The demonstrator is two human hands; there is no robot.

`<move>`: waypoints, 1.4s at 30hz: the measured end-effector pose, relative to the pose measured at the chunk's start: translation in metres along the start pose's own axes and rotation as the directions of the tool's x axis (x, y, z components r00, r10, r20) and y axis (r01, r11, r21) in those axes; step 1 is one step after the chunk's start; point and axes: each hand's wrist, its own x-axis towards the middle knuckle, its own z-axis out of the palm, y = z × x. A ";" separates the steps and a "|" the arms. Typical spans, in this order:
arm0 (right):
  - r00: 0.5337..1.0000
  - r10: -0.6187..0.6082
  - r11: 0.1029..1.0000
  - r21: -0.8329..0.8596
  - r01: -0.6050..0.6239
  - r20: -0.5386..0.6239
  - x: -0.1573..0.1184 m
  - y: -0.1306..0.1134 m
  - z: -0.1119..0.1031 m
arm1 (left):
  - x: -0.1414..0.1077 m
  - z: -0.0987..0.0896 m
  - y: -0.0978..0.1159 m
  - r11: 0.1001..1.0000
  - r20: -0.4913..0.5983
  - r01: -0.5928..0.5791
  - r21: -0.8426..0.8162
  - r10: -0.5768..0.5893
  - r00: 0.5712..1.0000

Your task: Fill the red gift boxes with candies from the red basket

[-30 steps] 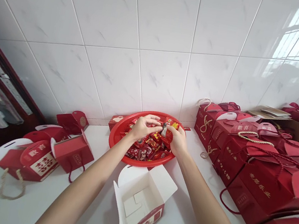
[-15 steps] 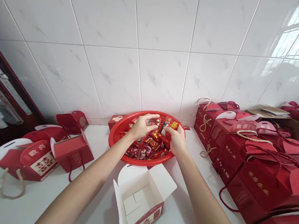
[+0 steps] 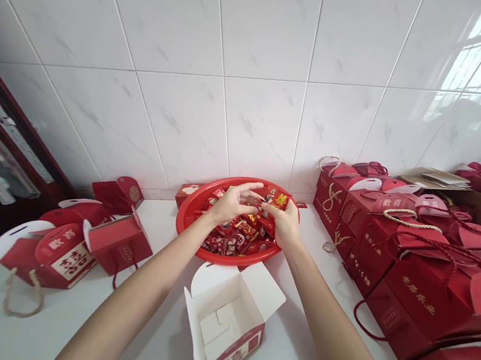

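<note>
The tiled wall point(image 3: 259, 122) stood behind your white worktop point(image 3: 136, 334), with a long row of closed red boxes point(image 3: 416, 289) on the right and a smaller group of red boxes point(image 3: 60, 248), some with raised flaps, on the left. Between them, near the wall, sat the red basket point(image 3: 227, 260), round, shallow and loaded with small wrapped packets point(image 3: 234, 243). Just in front of it, nearer you, the open carton point(image 3: 226, 322) showed a white inside with interlocked bottom flaps, and a red outer side with a pale printed label.

You were handling packets over the basket. Your right hand point(image 3: 287, 225) seemed clamped on a red packet point(image 3: 281, 200) by its edge, while your left hand point(image 3: 231, 204) had its thumb and fingers apart beside it. The packet looked glossy, with gold lettering and a small printed figure partly covered by your fingertips. It lay at the basket's right side, above the others. From there, the next move seemed to call for a firm pinch and enough lift to clear the rim.
</note>
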 end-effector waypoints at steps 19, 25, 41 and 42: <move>0.961 -0.126 0.987 0.068 0.147 -0.248 0.000 -0.001 0.001 | -0.010 0.039 -0.010 0.576 0.440 -0.132 0.807 -0.437 0.784; 0.954 -0.139 0.985 0.060 0.160 -0.266 0.001 -0.002 0.001 | -0.001 0.053 -0.013 0.472 0.387 -0.142 0.870 -0.476 0.790; 0.965 -0.133 0.985 0.077 0.154 -0.228 0.003 -0.002 0.002 | 0.017 0.020 -0.004 0.631 0.353 0.068 0.773 -0.516 0.780; 0.966 -0.137 0.985 0.078 0.157 -0.219 0.003 -0.002 0.002 | 0.017 0.012 -0.003 0.660 0.320 0.098 0.745 -0.483 0.815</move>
